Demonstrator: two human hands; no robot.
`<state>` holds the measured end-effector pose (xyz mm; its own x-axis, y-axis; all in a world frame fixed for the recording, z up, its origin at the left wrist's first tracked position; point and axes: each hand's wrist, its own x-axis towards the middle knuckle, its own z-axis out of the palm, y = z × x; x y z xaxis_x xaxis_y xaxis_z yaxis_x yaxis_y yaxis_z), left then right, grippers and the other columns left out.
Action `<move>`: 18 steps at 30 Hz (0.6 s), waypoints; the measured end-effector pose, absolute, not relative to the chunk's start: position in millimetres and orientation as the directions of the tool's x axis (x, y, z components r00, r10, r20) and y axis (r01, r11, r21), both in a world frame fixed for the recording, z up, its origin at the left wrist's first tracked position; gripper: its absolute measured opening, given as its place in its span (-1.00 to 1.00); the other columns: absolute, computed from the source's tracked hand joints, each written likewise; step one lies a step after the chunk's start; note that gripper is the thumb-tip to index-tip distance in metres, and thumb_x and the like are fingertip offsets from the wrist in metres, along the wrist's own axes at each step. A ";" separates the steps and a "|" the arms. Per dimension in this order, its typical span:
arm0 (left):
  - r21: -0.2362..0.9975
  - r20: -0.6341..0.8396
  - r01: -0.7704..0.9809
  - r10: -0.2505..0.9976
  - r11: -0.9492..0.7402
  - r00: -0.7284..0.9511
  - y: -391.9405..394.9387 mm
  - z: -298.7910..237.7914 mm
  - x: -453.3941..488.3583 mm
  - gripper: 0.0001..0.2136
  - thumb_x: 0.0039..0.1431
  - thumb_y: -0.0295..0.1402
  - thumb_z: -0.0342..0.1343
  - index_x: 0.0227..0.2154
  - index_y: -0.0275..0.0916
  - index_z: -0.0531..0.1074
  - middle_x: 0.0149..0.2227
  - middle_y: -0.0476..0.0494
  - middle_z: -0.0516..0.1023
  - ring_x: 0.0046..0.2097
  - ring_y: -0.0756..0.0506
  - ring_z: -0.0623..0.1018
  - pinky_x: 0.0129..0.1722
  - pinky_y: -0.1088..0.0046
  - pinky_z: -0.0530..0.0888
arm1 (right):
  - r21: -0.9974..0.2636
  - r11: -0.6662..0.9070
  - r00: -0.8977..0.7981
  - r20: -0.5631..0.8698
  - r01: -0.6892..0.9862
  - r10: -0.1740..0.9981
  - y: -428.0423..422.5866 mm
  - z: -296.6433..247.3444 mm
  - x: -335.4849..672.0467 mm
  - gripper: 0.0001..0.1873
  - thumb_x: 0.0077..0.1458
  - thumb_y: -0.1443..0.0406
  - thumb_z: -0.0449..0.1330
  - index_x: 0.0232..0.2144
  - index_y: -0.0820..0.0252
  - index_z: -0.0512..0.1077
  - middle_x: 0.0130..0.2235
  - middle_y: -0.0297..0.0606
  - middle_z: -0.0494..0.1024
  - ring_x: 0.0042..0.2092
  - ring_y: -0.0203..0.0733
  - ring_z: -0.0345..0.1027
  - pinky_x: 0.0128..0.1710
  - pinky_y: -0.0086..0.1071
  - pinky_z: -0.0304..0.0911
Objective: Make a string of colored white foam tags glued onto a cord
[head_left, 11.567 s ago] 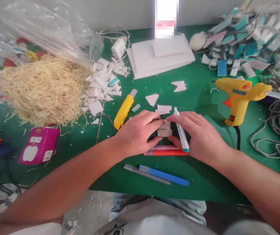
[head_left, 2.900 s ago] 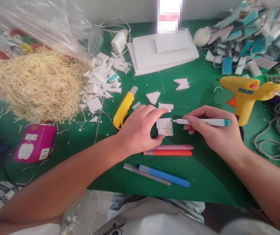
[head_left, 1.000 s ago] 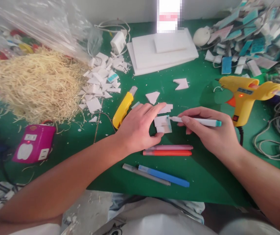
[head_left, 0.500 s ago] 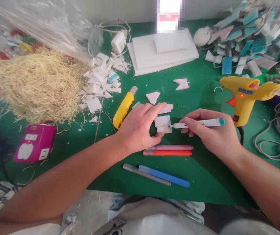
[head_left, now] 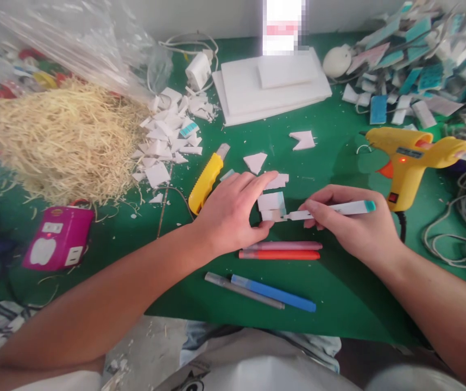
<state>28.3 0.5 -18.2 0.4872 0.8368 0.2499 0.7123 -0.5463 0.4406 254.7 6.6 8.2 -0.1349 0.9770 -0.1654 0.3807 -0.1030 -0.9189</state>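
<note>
My left hand (head_left: 233,212) lies over a small white foam board piece (head_left: 271,201), steadying it with the thumb at its near edge and the index finger stretched past its far side. Pale teal colouring shows along the piece's right edge, and a line crosses it. In my right hand (head_left: 347,217) is a white marker with a teal end (head_left: 339,209), gripped like a pen. Its tip touches or nearly touches the lower right corner of the piece. Another foam scrap (head_left: 277,181) sits by my left index fingertip. A yellow utility knife (head_left: 206,183) rests beyond my left hand.
Pink (head_left: 290,246), red (head_left: 285,254), blue (head_left: 274,293) and grey (head_left: 241,289) markers lie nearer me. A yellow glue gun (head_left: 408,163) stands right. White boards (head_left: 237,92), foam scraps (head_left: 168,130), straw-like shreds (head_left: 65,141) and a magenta power adapter (head_left: 57,239) surround the work.
The marker tip has moved slightly down along the piece's right edge, to its lower corner. My left hand stays in place.
</note>
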 end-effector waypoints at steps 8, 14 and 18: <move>0.428 0.274 0.706 0.825 -0.564 0.494 0.7 -20.2 28.8 -0.44 0.18 -0.35 0.15 0.25 -0.40 0.33 -0.13 -0.25 0.58 -0.11 -0.23 0.55 -0.09 0.19 0.55 | -0.910 -0.073 -0.176 -0.157 0.407 0.972 7.0 9.1 256.1 -0.86 0.06 0.24 0.38 -0.51 0.09 0.57 -0.56 -0.34 0.59 -0.54 -0.27 0.38 -0.55 -0.41 0.32; 0.433 0.265 0.709 0.830 -0.557 0.490 1.1 -20.9 28.5 -0.43 0.18 -0.34 0.17 0.25 -0.37 0.32 -0.12 -0.24 0.58 -0.11 -0.22 0.54 -0.09 0.20 0.55 | -0.891 -0.068 -0.211 -0.179 0.449 0.961 5.8 10.2 258.4 -0.85 0.02 0.29 0.34 -0.57 0.10 0.54 -0.60 -0.36 0.55 -0.56 -0.26 0.37 -0.57 -0.40 0.28; 0.441 0.249 0.713 0.838 -0.545 0.486 1.2 -19.5 28.4 -0.42 0.17 -0.35 0.18 0.26 -0.36 0.31 -0.11 -0.24 0.58 -0.11 -0.21 0.54 -0.10 0.20 0.54 | -0.889 -0.083 -0.172 -0.178 0.450 0.969 5.1 8.4 260.4 -0.85 0.03 0.28 0.32 -0.57 0.08 0.55 -0.60 -0.35 0.56 -0.56 -0.23 0.40 -0.57 -0.39 0.30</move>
<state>28.4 1.2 -19.5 0.4863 0.8376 0.2488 0.7131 -0.5450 0.4410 260.4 5.1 8.4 -0.1715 0.9690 -0.1779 0.4504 -0.0834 -0.8889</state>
